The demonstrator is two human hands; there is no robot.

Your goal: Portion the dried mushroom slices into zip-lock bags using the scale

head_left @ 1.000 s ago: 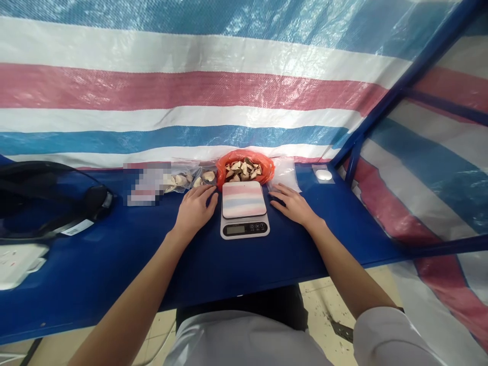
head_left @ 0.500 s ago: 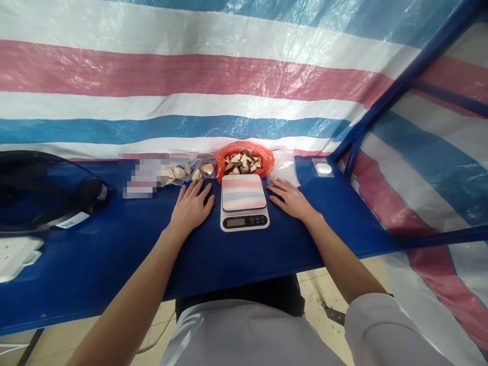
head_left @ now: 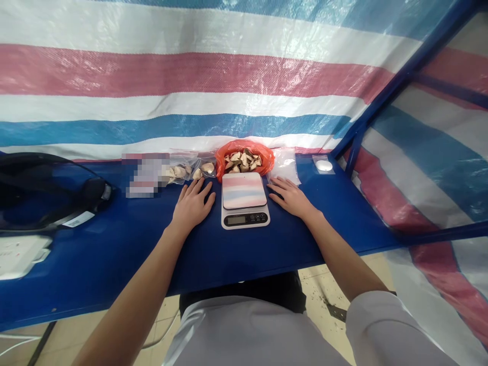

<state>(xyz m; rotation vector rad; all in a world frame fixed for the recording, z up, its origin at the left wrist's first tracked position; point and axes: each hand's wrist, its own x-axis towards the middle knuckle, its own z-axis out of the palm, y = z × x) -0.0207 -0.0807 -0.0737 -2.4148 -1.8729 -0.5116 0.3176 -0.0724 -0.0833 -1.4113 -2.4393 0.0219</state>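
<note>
My left hand (head_left: pixel 193 204) lies flat on the blue table, fingers spread, just left of a white digital kitchen scale (head_left: pixel 245 220). On the scale's other side my right hand (head_left: pixel 292 197) rests palm down with its fingers apart; its fingertips are close to a clear plastic bag (head_left: pixel 285 165). The scale's plate reflects the striped sheet and bears nothing. Right behind it stands an open orange plastic bag (head_left: pixel 268 158) full of dried, sliced pieces (head_left: pixel 244 161). Beyond my left fingertips lie small clear zip bags (head_left: pixel 179 173) with pale pieces in them.
A small bag with a white round object (head_left: pixel 324 165) lies at the back right. At the left are a black headset-like device (head_left: pixel 95 190) and a white power strip (head_left: pixel 23 254). Striped plastic sheeting (head_left: pixel 190 73) and a blue frame post (head_left: pixel 392 86) bound the table (head_left: pixel 236 254).
Both hands stay in place on the table, and nothing has been picked up or moved. Only the camera view has shifted slightly.
</note>
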